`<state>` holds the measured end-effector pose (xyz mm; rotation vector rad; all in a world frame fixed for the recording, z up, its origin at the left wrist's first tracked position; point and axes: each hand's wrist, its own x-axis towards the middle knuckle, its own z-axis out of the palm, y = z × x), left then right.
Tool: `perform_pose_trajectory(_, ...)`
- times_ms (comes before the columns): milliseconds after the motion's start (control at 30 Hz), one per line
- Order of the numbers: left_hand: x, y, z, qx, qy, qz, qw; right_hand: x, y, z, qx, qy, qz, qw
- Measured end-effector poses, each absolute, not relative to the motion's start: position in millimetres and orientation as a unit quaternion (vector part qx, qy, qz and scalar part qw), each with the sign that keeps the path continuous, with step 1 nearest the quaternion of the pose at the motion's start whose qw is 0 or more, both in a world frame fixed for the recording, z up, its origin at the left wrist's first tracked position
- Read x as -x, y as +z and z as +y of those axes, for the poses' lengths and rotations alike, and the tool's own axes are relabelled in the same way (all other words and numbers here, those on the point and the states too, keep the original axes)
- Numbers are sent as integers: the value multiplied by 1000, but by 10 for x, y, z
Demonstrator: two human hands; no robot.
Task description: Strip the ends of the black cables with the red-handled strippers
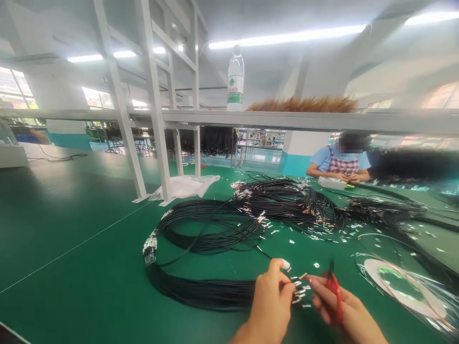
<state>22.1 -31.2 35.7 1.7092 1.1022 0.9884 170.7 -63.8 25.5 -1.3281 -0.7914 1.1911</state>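
Observation:
My left hand [274, 298] is closed on the end of a bundle of black cables [215, 294], near the front of the green table. Several silvery tips [299, 292] stick out past its fingers. A white cover sits on one fingertip of that hand. Just to the right, my right hand [337, 298] holds red-handled scissors [335, 291] against its palm, dark tip upward. Its thumb and forefinger pinch a small reddish cable end [303, 276] beside the silvery tips. The bundle loops away to the left, with clear wrapping [149, 246] round its bend.
More black cables [283, 200] lie behind, among white scraps. A white disc with coiled wires [405, 286] is at the right. White shelf posts [156, 105] rise at the left beside a plastic bag [188, 186]. A water bottle [235, 81] stands on the shelf. A person [340, 160] sits across.

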Motion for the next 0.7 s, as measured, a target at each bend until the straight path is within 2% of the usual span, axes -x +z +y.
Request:
perform_pose_trajectory(133, -193, 399, -297, -687, 401, 435, 422, -1328, 300, -587, 503, 542, -326, 589)
perform_pose_trajectory(267, -78, 460, -221, -658, 401, 412, 485, -1250, 213, -511, 465, 546, -352, 602)
perform_pose_trajectory(500, 21, 596, -209, -639, 412, 388, 521, -1352, 70, -519, 473, 507, -487, 531)
perform_pose_trajectory(700, -30, 568, -226, -627, 425, 369, 538, -1347, 66, -531, 497, 489, -516, 498)
